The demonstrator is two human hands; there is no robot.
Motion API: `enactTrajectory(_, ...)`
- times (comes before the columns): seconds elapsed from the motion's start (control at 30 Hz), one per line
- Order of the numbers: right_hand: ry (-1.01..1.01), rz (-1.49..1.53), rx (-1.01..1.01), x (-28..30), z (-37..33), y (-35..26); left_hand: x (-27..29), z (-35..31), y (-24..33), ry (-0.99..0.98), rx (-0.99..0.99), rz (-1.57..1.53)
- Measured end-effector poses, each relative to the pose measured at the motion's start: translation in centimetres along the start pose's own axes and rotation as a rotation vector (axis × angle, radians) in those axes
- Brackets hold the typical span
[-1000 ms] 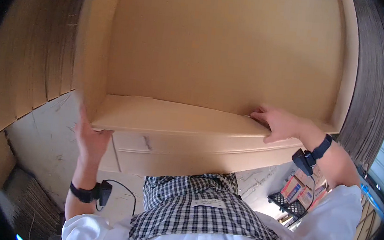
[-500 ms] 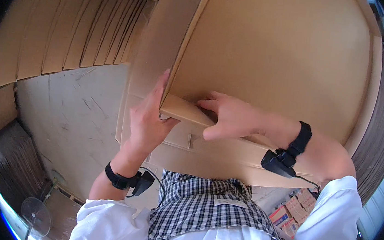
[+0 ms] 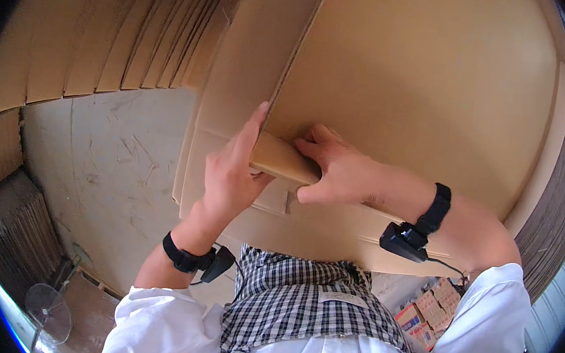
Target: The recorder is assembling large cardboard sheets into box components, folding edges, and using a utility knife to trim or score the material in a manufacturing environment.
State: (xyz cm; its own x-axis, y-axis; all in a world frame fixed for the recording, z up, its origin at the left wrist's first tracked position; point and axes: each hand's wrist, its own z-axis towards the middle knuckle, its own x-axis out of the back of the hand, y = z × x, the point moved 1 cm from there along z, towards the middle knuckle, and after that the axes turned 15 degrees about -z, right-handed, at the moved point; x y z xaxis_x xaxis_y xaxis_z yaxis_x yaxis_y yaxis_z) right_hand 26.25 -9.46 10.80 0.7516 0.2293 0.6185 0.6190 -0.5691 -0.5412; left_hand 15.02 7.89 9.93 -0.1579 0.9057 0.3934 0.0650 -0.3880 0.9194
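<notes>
A large brown cardboard box (image 3: 428, 75) with low, folded-up walls lies in front of me. My left hand (image 3: 232, 168) is at its near left corner, fingers stretched along the outside of the left wall (image 3: 257, 51) and thumb under the corner. My right hand (image 3: 344, 169) grips the near wall (image 3: 283, 159) just right of that corner, with the fingers inside the box and the thumb outside. Below the near wall a small slot shows in a cardboard flap (image 3: 265, 219). The right fingertips are partly hidden in shadow.
Large cardboard sheets (image 3: 85, 35) stand in a row at the far left. Stacks of flat cardboard rise at the left (image 3: 26, 227) and right (image 3: 554, 182). A round fan-like thing (image 3: 48, 312) is at lower left. Printed cartons (image 3: 429, 313) sit on the floor near my right arm.
The box corner and my left hand have shifted slightly right in the view. My right fingers have closed more tightly over the near wall.
</notes>
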Motion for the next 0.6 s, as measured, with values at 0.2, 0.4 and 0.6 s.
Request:
enactTrajectory(0.2, 0.492, 0.095, -0.156, -0.4, -8.9, 0.4, -0.7, 1.0, -0.3, -0.061, 0.286, -0.879)
enactTrajectory(0.4, 0.607, 1.525, -0.442, -15.0, -23.1, 5.4, 1.4, -0.7, 1.5, 0.020, 0.618, -0.695)
enactTrajectory(0.6, 1.625, 2.339, 0.248, -20.2, -23.5, 25.3, 2.4, -6.6, 8.2, 0.145, 0.341, -0.679)
